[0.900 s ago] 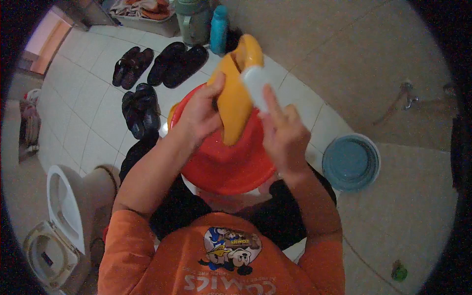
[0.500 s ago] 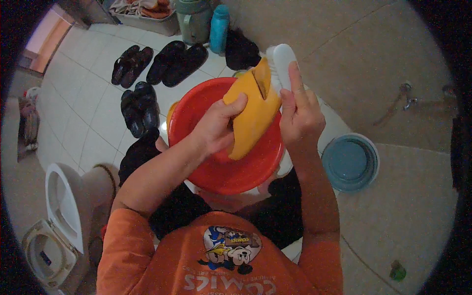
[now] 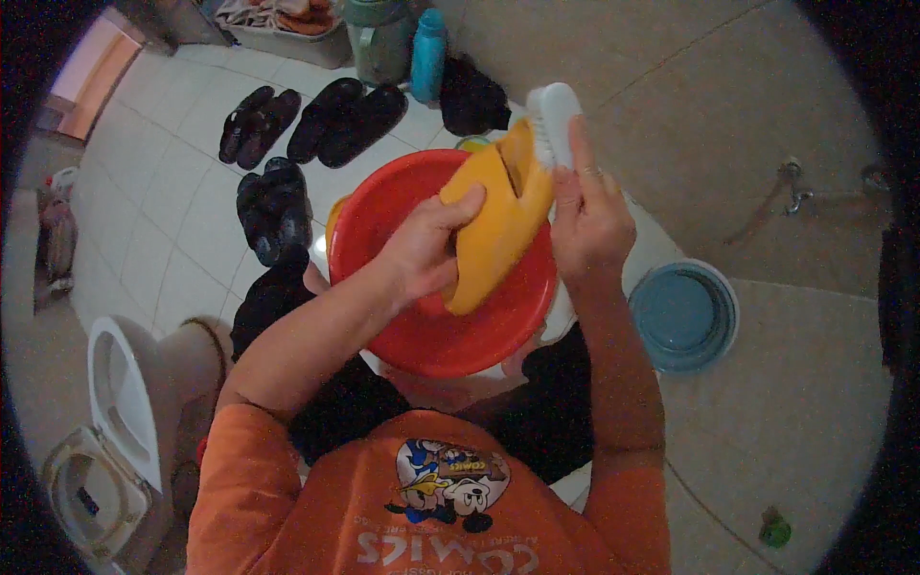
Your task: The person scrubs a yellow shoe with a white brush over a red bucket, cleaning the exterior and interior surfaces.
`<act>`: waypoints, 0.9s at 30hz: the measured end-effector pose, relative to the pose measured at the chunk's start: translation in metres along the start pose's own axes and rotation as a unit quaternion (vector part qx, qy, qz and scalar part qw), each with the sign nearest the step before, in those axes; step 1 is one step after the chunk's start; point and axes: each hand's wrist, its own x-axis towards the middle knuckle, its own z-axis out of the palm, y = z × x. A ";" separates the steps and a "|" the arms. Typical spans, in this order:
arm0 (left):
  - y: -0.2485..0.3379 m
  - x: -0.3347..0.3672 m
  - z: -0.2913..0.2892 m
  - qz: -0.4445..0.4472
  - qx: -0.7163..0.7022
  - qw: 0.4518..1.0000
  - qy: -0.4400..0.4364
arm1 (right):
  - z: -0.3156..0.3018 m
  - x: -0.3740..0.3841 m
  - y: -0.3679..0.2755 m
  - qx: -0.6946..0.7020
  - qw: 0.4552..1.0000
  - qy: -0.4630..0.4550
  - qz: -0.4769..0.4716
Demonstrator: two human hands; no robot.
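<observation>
over the red basin (image 3: pixel 450 350), a yellow slipper (image 3: pixel 498 230) meets a white brush (image 3: pixel 559 117)

across my head feed, i see pale floor tiles (image 3: pixel 158 206) spreading to the left, with a white toilet (image 3: pixel 149 383) standing on that side. the red basin sits at the centre, between the person's knees, and a blue-grey bucket (image 3: pixel 685 356) stands to its right. beyond the basin i make out a turquoise bottle (image 3: pixel 428 62) and, to the left of it, dark slippers (image 3: pixel 331 115) set out in pairs.

the yellow slipper is held up above the basin, tilted, its far end leaning right. i have the left hand (image 3: pixel 426 241) clamped on it, thumb pressed on the near side; its other fingertips are hidden from me. the right hand (image 3: pixel 592 225) is closed around the white brush, index finger laid along its back. the bristles appear to touch the slipper's far end.
</observation>
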 end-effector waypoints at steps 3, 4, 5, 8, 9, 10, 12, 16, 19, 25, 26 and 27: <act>0.009 0.003 -0.008 0.002 -0.012 1.000 -0.004 | 0.001 -0.002 0.000 0.016 1.000 0.002 0.023; 0.016 0.004 -0.010 0.012 -0.020 1.000 -0.008 | 0.000 -0.009 -0.007 0.029 0.999 -0.027 0.012; 0.023 0.004 -0.012 0.024 -0.012 1.000 -0.009 | -0.001 -0.016 -0.012 0.041 0.998 -0.056 0.002; 0.031 0.010 -0.016 0.070 -0.032 0.997 0.010 | -0.001 -0.035 -0.023 0.014 0.991 -0.127 -0.042; 0.031 0.009 -0.013 0.068 -0.031 0.997 0.007 | -0.001 -0.039 -0.024 0.025 0.991 -0.128 -0.036; 0.030 0.006 -0.010 0.068 -0.031 0.997 0.008 | -0.001 -0.036 -0.023 0.026 0.991 -0.128 -0.036; 0.024 0.001 -0.004 0.041 0.042 0.998 0.017 | -0.002 -0.021 -0.015 0.029 0.997 -0.065 -0.009; 0.010 0.002 -0.003 0.020 0.035 0.999 -0.014 | 0.008 -0.010 0.007 0.032 0.999 0.013 -0.010; 0.012 0.001 -0.003 0.024 0.071 0.997 -0.010 | 0.008 -0.009 0.010 0.051 0.999 0.013 0.009; 0.009 -0.005 0.005 0.031 0.163 0.986 -0.005 | 0.004 -0.002 0.027 0.067 0.996 -0.008 0.065; 0.008 -0.003 0.002 0.068 0.176 0.982 0.009 | 0.003 -0.006 0.025 0.060 0.996 -0.012 0.061; 0.010 -0.002 0.000 0.105 0.188 0.976 0.024 | 0.001 -0.009 0.023 0.054 0.997 -0.016 0.058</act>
